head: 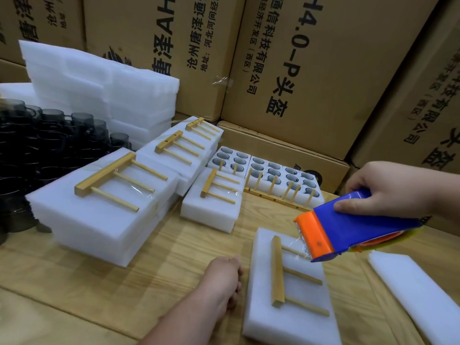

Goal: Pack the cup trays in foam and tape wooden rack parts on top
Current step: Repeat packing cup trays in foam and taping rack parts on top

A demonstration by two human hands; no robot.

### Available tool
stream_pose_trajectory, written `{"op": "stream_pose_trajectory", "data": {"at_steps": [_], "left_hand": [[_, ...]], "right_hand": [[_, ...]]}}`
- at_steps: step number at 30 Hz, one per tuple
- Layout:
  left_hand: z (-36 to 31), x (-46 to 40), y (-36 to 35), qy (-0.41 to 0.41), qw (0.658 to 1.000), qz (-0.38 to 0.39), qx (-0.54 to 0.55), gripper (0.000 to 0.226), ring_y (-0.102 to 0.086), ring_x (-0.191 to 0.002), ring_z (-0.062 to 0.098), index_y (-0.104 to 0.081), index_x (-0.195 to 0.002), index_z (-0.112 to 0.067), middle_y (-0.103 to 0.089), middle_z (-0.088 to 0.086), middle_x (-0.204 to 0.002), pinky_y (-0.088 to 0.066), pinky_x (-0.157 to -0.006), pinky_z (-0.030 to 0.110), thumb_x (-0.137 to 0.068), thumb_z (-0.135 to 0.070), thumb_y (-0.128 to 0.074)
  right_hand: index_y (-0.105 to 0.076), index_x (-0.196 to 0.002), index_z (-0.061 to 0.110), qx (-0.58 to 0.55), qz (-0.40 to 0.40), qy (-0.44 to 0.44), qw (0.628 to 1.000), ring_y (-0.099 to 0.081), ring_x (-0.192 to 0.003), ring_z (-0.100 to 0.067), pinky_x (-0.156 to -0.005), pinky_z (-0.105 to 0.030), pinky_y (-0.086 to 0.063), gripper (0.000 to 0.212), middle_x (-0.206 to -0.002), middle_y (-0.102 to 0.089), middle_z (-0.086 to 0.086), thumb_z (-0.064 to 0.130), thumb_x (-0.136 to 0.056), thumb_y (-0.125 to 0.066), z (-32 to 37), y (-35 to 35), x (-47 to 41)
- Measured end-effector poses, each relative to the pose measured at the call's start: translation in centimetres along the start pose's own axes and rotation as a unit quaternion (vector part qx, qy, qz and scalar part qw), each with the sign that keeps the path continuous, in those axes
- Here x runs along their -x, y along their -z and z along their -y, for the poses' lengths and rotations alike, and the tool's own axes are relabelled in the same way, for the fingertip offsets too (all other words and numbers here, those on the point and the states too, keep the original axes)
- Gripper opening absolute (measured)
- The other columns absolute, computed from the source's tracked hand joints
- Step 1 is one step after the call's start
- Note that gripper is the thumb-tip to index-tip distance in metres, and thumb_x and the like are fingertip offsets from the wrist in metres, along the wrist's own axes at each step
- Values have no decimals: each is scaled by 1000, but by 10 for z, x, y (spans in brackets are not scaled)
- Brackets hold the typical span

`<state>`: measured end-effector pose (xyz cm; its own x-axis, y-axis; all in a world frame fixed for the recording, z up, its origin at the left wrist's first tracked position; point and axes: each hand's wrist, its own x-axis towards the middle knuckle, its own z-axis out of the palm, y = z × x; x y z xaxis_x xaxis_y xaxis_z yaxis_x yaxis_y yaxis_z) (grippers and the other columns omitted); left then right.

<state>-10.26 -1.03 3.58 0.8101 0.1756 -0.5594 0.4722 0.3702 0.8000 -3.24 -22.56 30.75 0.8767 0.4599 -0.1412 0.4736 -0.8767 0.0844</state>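
- We count several foam packs (104, 207) already taped with racks.
- Current foam block (286, 290): wooden rack part (278, 271) laid, taping underway.
- Our right hand (388, 188) fingers clamp the tape dispenser (348, 230); left hand (224, 277) fingers curl, empty.
- Open cup trays (263, 170) remain unpacked.

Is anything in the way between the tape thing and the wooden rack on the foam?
Nothing visible is. The right hand holds the tape dispenser just above the wooden rack part on the foam block. The left hand rests beside the block.
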Motion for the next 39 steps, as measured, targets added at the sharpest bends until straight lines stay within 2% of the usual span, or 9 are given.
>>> {"op": "stream_pose_trajectory", "data": {"at_steps": [6,9,13,20,22,26,29,33,39], "left_hand": [[4,5,-2,-40,994,-10,-100,34,-34,-36,16,-55,-68,-13,-49,7,-46,-25,-44,17,-100,-25,-50],[6,5,-7,-80,985,-30,-151,28,-43,-31,17,-64,-74,-8,-60,9,-53,-31,-39,17,-94,-23,-52],[5,1,-11,-86,984,-69,-138,12,-53,-36,19,-59,-96,-15,-65,8,-64,-36,-37,19,-88,-21,-54],[6,1,-6,-140,950,-92,-263,14,-62,-40,17,-58,-85,-24,-71,1,-73,-39,-35,19,-80,-36,-58],[4,2,-4,-160,931,-101,-314,17,-65,-52,15,-57,-86,-25,-70,-4,-78,-44,-43,19,-81,-41,-60],[-10,8,-6,-287,889,-141,-327,25,-62,-98,11,-60,-110,-34,-64,-13,-106,-49,-86,26,-88,-46,-62],[-22,26,-26,-372,871,9,-321,74,-36,-138,-1,-43,-148,-33,-39,-26,-140,-25,-109,16,-82,-64,-57],[-21,38,-54,-395,788,145,-448,106,20,-143,-11,-1,-162,-34,4,-33,-156,1,-118,21,-80,-72,-58],[-18,37,-68,-375,647,125,-652,112,22,-153,12,1,-163,-18,6,-6,-171,4,-126,36,-85,-77,-54]], "right_hand": [[-71,-75,24,-15,9,-3,1000,-68,-61,-10,-54,-29,-54,69,-68,-71,9,89,-66,-49,-6,-5,0],[-71,-76,24,-14,10,-8,1000,-69,-63,-10,-57,-32,-56,65,-69,-71,9,86,-71,-52,-7,-9,1],[-72,-77,26,-23,16,-22,999,-69,-65,-5,-56,-24,-54,55,-71,-72,14,79,-78,-56,-9,-15,6],[-71,-84,24,-42,35,-45,998,-71,-70,-5,-60,-21,-55,48,-75,-74,12,71,-85,-59,-16,-25,14],[-71,-84,24,-46,39,-49,997,-71,-69,-5,-58,-19,-54,47,-75,-74,12,69,-85,-60,-18,-29,14],[-70,-85,25,-48,46,-52,996,-71,-71,-5,-61,-20,-56,46,-76,-74,12,70,-85,-60,-25,-36,13],[-70,-86,26,-54,55,-54,996,-71,-72,-3,-62,-21,-57,46,-76,-73,14,70,-84,-62,-31,-43,10],[-72,-85,23,-58,69,-57,994,-72,-70,-7,-66,-30,-59,50,-76,-74,10,72,-84,-61,-42,-60,8],[-68,-74,22,-98,75,-68,990,-60,-58,-4,-56,-25,-45,54,-65,-67,9,74,-84,-56,-60,-101,11]]}}
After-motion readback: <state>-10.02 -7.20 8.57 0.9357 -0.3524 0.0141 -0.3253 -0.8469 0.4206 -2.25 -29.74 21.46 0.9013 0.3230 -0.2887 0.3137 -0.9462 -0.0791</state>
